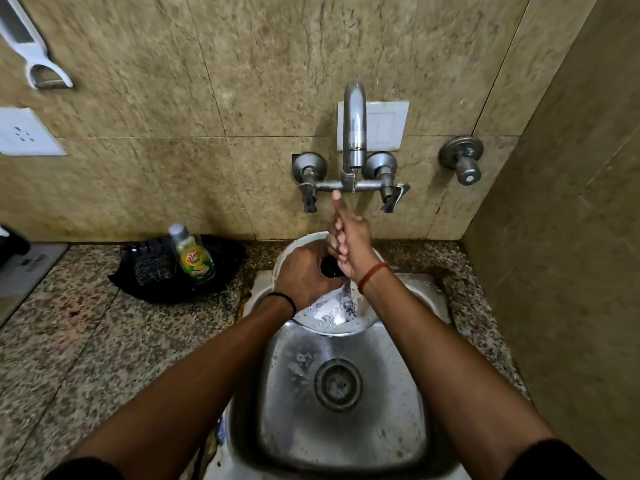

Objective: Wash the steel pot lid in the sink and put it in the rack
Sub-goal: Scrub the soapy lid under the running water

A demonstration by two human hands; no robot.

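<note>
The dish soap bottle (192, 254), on the counter well left of the grip, bears a yellow-green label whose red letters look like "Vim", though blurred. The steel pot lid (329, 320) is round, shiny and wet, tilted over the far end of the sink (346, 427), below the tap (354, 133). The left hand (303, 273) wraps closed around the lid's black knob (330, 268). Just right of that grip, the right hand (349, 237) lies open, fingers extended, beside the knob.

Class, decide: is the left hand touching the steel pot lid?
Touching. The head view shows the left hand gripping the black knob of the steel pot lid.
</note>
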